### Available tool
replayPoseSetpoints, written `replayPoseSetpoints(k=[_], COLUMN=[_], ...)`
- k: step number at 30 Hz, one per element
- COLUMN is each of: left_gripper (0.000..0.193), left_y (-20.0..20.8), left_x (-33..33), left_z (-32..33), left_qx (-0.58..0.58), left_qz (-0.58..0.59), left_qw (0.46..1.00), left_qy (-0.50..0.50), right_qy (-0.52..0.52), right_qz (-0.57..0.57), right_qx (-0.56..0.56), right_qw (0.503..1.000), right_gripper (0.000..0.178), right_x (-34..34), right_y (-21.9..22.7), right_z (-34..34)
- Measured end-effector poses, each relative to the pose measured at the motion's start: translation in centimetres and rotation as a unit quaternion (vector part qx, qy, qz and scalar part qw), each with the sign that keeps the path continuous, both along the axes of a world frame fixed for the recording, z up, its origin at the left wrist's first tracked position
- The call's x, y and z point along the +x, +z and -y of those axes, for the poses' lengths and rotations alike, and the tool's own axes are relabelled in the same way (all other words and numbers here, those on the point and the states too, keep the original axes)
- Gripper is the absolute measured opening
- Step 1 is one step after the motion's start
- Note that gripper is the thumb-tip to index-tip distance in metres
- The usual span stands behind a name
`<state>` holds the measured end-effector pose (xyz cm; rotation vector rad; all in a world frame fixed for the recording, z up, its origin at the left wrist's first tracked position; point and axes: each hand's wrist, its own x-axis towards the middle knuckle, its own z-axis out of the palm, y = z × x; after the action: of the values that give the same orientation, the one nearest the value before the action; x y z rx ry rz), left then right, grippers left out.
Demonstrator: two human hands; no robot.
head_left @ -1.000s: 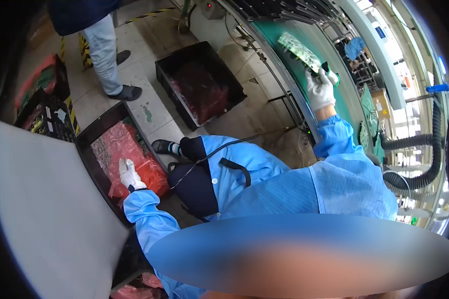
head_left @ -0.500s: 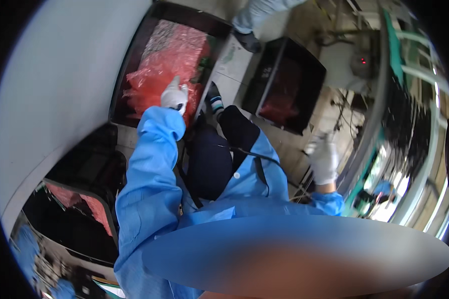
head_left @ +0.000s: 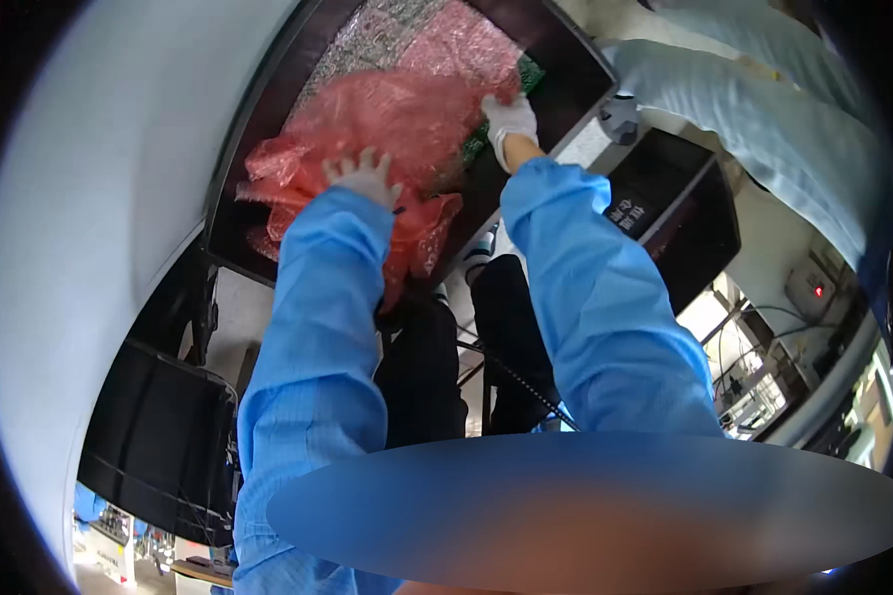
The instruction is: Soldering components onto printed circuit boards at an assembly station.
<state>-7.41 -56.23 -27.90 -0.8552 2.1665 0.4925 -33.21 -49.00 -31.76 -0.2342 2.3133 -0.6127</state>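
A dark crate (head_left: 230,213) stands in front of me, holding red bubble wrap (head_left: 397,114) that is crumpled toward its near left. My left hand (head_left: 365,180), in a white glove, lies on the wrap with its fingers spread. At the crate's right side my right hand (head_left: 513,127), also gloved, is closed at the edge of the red wrap; its fingertips are partly hidden. Green circuit boards (head_left: 474,146) show beside and beneath the wrap near that hand. Clear bubble wrap (head_left: 372,42) covers the far left part of the contents.
A second dark crate (head_left: 665,178) stands to the right, beyond my right forearm. A person in light blue trousers (head_left: 724,99) is close by at the far right. A pale wall (head_left: 139,149) runs along the left. Black crates (head_left: 159,436) stand at the lower left.
My right hand has come from the far right side into the crate, onto the wrap's edge. My left hand's fingers have spread. The crate appears nearer, and the other person's legs show more.
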Motion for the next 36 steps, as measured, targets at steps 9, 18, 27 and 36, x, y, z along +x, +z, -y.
replayPoseSetpoints(k=[9, 18, 27, 36], left_gripper=[0.061, 0.041, 0.061, 0.069], left_y=[-1.9, 10.5, -1.4, -6.9], left_x=[10.7, -3.2, -1.4, 8.3], left_z=[-3.6, 0.2, 2.5, -3.2], left_qx=[-0.008, -0.102, 0.08, 0.077], left_qz=[0.093, -0.327, -0.066, -0.023], left_qw=[0.992, 0.901, 0.979, 0.953], left_qy=[0.086, 0.265, 0.177, 0.292], right_qy=[0.051, 0.503, 0.693, 0.401], right_qz=[-0.059, -0.013, 0.242, -0.009], right_qx=[0.16, -0.153, -0.094, 0.16], right_qw=[0.984, 0.85, 0.673, 0.902], right_gripper=[0.065, 0.028, 0.044, 0.053], right_x=[-4.0, 8.0, 19.7, 4.3], right_y=[-7.1, 1.7, 14.5, 0.3], right_z=[2.6, 4.0, -1.2, -0.7])
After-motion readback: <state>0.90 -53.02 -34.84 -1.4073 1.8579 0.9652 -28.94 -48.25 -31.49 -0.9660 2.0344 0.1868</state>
